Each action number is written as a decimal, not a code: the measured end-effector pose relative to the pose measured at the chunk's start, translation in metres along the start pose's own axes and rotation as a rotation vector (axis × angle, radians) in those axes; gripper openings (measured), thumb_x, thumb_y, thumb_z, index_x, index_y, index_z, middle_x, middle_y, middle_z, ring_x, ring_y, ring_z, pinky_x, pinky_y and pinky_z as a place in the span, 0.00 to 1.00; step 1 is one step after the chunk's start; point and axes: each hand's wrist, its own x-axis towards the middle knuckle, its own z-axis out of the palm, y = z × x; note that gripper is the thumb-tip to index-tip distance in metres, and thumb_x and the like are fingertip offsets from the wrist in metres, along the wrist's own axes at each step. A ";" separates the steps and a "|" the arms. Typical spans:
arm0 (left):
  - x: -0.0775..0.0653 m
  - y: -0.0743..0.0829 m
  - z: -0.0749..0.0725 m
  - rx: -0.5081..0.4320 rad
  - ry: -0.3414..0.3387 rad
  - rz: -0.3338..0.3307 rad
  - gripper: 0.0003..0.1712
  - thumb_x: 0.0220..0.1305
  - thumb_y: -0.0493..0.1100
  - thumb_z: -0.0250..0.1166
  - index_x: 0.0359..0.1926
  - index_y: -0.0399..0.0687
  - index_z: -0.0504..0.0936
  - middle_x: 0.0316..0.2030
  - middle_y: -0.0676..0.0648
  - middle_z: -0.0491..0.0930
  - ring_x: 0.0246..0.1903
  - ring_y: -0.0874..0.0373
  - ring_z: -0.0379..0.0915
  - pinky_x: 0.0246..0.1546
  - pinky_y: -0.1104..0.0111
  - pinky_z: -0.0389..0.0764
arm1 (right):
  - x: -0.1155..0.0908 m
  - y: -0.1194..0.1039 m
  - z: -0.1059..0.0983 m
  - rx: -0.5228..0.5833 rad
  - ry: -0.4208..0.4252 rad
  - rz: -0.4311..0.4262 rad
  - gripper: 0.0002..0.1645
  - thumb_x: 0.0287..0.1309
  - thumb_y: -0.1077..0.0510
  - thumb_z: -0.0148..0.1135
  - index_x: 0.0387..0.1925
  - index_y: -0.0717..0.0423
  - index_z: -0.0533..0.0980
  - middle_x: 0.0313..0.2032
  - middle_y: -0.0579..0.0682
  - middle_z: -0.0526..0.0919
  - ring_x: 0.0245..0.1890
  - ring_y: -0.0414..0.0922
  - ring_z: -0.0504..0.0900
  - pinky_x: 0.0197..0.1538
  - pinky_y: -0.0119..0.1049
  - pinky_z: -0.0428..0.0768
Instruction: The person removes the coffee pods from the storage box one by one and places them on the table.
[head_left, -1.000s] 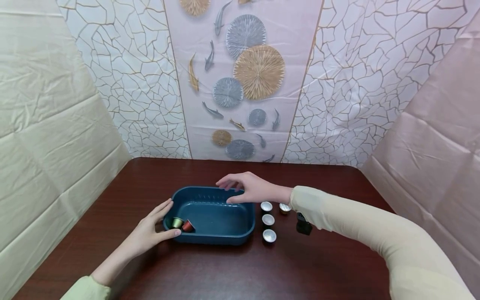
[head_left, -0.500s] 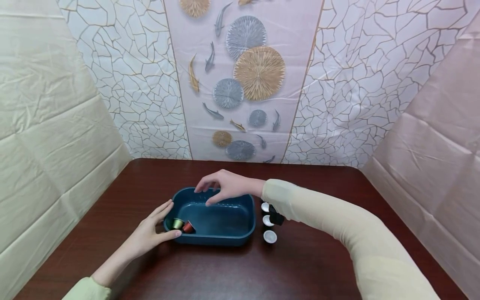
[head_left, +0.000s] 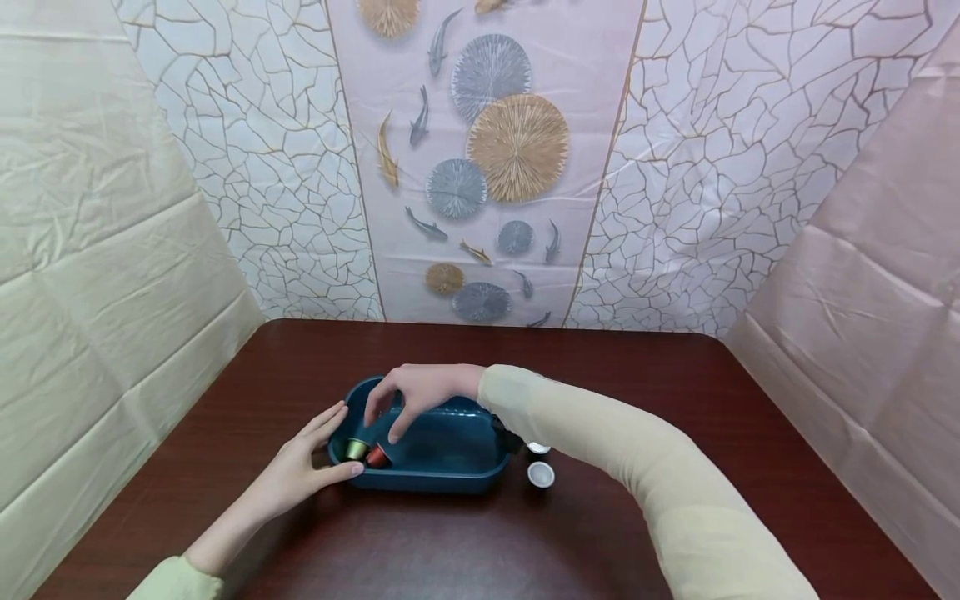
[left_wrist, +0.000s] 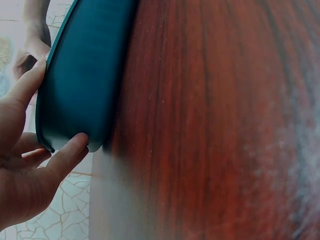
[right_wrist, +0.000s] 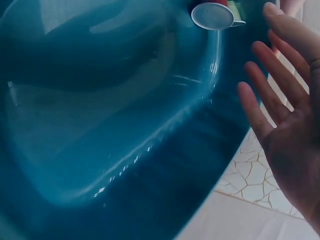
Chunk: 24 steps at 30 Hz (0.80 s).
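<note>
My left hand (head_left: 296, 467) rests on the near left corner of a dark blue plastic basin (head_left: 435, 482), thumb at the front rim and straight fingers along the left end. Two coffee capsules lie inside that corner: a green one (head_left: 356, 449) and a red one (head_left: 378, 456). Over the basin's left half hovers my right hand (head_left: 420, 392), fingers spread and slightly bent, holding nothing. In the right wrist view its fingers are apart from the red capsule (right_wrist: 212, 16), whose silvery lid faces the camera.
On the table (head_left: 435, 542), right of the basin, a capsule (head_left: 541, 475) stands lid up. Behind it another capsule (head_left: 538, 448) is partly covered by the right sleeve (head_left: 600, 425). Patterned cloth (head_left: 480, 167) hangs at the back.
My right hand has moved left and down over the basin, toward the green and red capsules. Its sleeve now covers more of the capsules on the table. My left hand has stayed put.
</note>
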 end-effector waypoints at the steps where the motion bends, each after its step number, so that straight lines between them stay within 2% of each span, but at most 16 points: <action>1: 0.000 0.000 0.000 0.000 0.000 0.000 0.53 0.59 0.59 0.70 0.74 0.36 0.58 0.76 0.37 0.54 0.70 0.37 0.62 0.56 0.52 0.80 | 0.003 0.000 0.002 0.004 -0.015 0.005 0.21 0.56 0.50 0.72 0.53 0.42 0.81 0.54 0.38 0.83 0.55 0.37 0.78 0.61 0.38 0.80; 8: 0.000 -0.001 0.001 0.018 0.014 0.011 0.53 0.58 0.59 0.71 0.74 0.35 0.59 0.75 0.37 0.56 0.70 0.38 0.62 0.55 0.52 0.81 | 0.019 0.000 0.014 0.044 -0.107 0.013 0.17 0.57 0.53 0.71 0.49 0.45 0.83 0.51 0.38 0.84 0.52 0.33 0.76 0.61 0.31 0.77; 15: 0.000 -0.001 0.002 0.000 0.017 0.018 0.52 0.59 0.57 0.71 0.74 0.36 0.59 0.76 0.38 0.55 0.67 0.38 0.66 0.54 0.54 0.81 | 0.027 -0.002 0.024 0.080 -0.249 0.020 0.14 0.57 0.59 0.70 0.46 0.50 0.82 0.45 0.42 0.84 0.45 0.33 0.80 0.52 0.23 0.78; 19: 0.000 -0.001 0.002 0.005 0.019 0.021 0.52 0.58 0.58 0.71 0.74 0.35 0.59 0.75 0.38 0.56 0.68 0.37 0.66 0.55 0.53 0.81 | 0.026 -0.003 0.025 0.077 -0.287 0.057 0.16 0.57 0.63 0.69 0.48 0.51 0.80 0.46 0.44 0.83 0.45 0.34 0.80 0.51 0.23 0.79; 24: 0.000 -0.001 0.001 0.010 0.018 0.020 0.53 0.58 0.58 0.71 0.73 0.34 0.59 0.75 0.36 0.57 0.69 0.36 0.64 0.55 0.51 0.81 | 0.019 0.002 0.024 0.039 -0.292 0.118 0.21 0.57 0.61 0.70 0.53 0.47 0.79 0.47 0.43 0.83 0.44 0.34 0.80 0.50 0.23 0.79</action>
